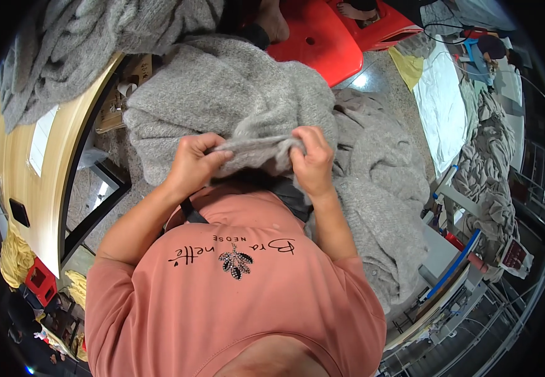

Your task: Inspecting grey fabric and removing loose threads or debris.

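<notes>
A large heap of grey fuzzy knit fabric [209,88] lies in front of me, over my lap. My left hand [198,158] pinches a folded edge of it between thumb and fingers. A short way to the right, my right hand [313,158] grips the same edge, its fingers curled round it. Between the two hands the edge is drawn into a narrow, bunched strip. Whether the cloth is one finished garment or a loose piece I cannot tell.
More grey knit [379,188] is piled on my right. On the left stands a wooden table [59,182] with a dark phone [19,212] and grey knit [96,38] on it. Red plastic stools [313,44] and another person's bare foot [274,26] are ahead. White sheeting [439,100] lies farther right.
</notes>
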A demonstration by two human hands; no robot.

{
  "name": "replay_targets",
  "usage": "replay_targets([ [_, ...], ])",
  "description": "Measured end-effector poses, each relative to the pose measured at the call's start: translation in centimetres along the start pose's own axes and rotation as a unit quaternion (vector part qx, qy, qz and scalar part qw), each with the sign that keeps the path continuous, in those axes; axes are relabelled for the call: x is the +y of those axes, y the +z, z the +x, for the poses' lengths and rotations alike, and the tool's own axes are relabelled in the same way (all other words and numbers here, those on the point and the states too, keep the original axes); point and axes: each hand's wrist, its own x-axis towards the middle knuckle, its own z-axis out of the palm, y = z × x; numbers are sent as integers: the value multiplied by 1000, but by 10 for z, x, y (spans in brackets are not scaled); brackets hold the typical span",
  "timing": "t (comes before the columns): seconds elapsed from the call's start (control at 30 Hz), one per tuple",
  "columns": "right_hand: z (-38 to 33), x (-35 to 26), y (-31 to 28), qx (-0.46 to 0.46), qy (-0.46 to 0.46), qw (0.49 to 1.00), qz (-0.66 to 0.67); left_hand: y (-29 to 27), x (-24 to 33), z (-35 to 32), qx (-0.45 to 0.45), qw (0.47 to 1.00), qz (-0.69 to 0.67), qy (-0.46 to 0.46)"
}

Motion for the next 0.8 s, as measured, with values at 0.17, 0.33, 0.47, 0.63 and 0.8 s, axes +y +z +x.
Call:
replay_targets([
  [0.17, -28, 19, -17, -56, -11, 997, -53, -8, 24, 7, -24, 968, -241, -66],
  [0.33, -21, 15, -32, 55, -24, 989, -133, -20, 31, 11, -67, 938, -332, -77],
  [0.47, -22, -1, -46, 91, 10, 987, -131, -19, 44, 6, -58, 930, -356, -69],
  [0.63, -15, -53, -53, 4, -212, 977, 9, -5, 62, 0, -101, 953, -278, -72],
  [0.8, 10, -74, -30, -32, -306, 951, 13, 11, 75, -4, -162, 954, -242, -66],
])
